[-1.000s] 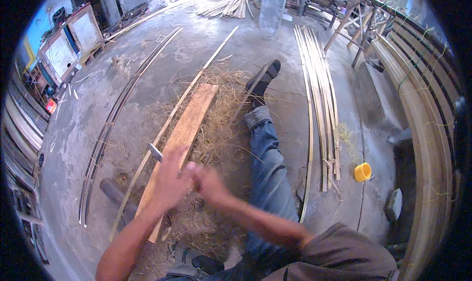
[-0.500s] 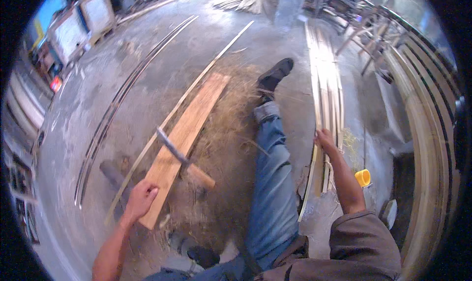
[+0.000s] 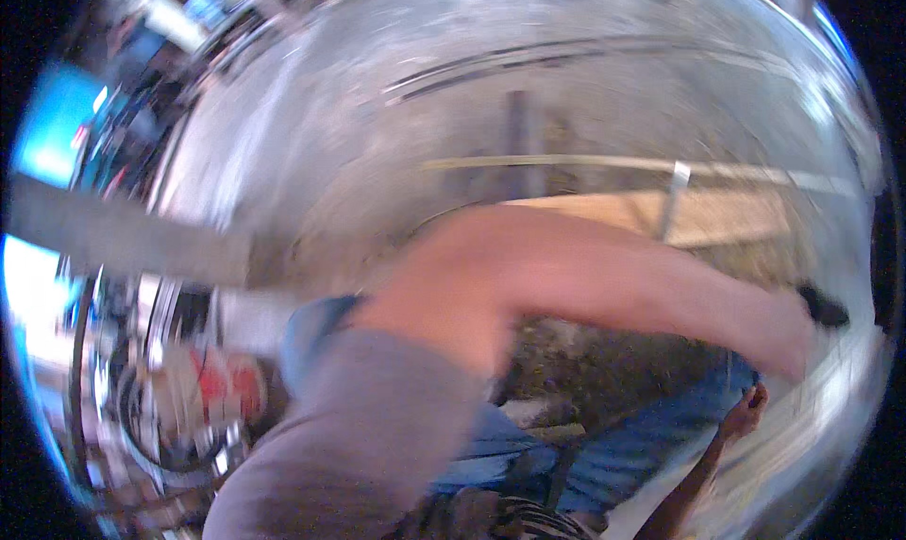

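My left arm stretches across the middle of the view toward the right, and my left hand (image 3: 788, 342) is smeared by motion, so its fingers cannot be read. Just below it, close to my jeans leg (image 3: 642, 455), my right hand (image 3: 746, 411) has its fingers curled closed; what they hold, if anything, is too blurred to make out. Beyond the left arm, a wooden board (image 3: 731, 217) lies on the floor, partly covered by that arm. Across the board rests the metal blade (image 3: 673, 200) of a tool, its handle hidden behind my arm. A long thin pale strip (image 3: 576, 160) runs along the board's far side.
Thin dark strips (image 3: 528, 59) lie farther out on the concrete floor (image 3: 330, 134). A grey beam-like piece (image 3: 132, 233) juts in from the left. Below it stands a white and red container (image 3: 222, 389), blurred. My dark shoe (image 3: 823, 306) is at the right.
The view has swung left, so the board now lies crosswise. My left hand has left the board and reached over to the right beside my right hand. The bundle of strips is no longer clearly visible.
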Motion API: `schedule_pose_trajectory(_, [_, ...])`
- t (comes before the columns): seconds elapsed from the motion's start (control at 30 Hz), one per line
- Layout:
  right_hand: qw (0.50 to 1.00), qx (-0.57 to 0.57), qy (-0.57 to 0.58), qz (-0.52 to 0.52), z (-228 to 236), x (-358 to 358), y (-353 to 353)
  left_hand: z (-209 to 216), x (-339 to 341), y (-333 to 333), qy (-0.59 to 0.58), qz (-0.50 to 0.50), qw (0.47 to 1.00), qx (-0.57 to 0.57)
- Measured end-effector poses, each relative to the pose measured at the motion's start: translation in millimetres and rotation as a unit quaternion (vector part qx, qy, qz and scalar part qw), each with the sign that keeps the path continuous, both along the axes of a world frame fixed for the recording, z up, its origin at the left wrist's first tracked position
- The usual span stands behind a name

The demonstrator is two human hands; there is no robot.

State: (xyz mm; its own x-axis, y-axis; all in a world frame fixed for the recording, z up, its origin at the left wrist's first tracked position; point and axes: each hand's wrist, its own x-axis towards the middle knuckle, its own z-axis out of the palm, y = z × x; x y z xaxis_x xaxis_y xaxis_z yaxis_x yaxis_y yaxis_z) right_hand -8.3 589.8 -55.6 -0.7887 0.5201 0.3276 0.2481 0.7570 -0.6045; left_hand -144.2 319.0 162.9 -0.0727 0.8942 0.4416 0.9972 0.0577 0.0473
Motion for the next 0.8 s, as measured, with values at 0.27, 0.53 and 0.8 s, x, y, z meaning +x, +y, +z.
schedule_pose_trajectory(0.27, [0.927,0.042,-0.246,0.280,-80.5,-84.2,-207.1,10.0,-64.5,33.6,-0.047,-0.002,0.999,-0.012])
schedule_pose_trajectory(0.53, [0.924,-0.156,-0.260,0.235,-32.3,-92.1,-229.5,-77.7,-176.7,-315.3,-0.163,0.394,0.870,-0.247])
schedule_pose_trajectory(0.8, [0.906,-0.300,-0.208,0.212,22.9,-24.4,-236.3,-194.9,-77.6,-453.2,-0.371,0.541,0.709,-0.258])
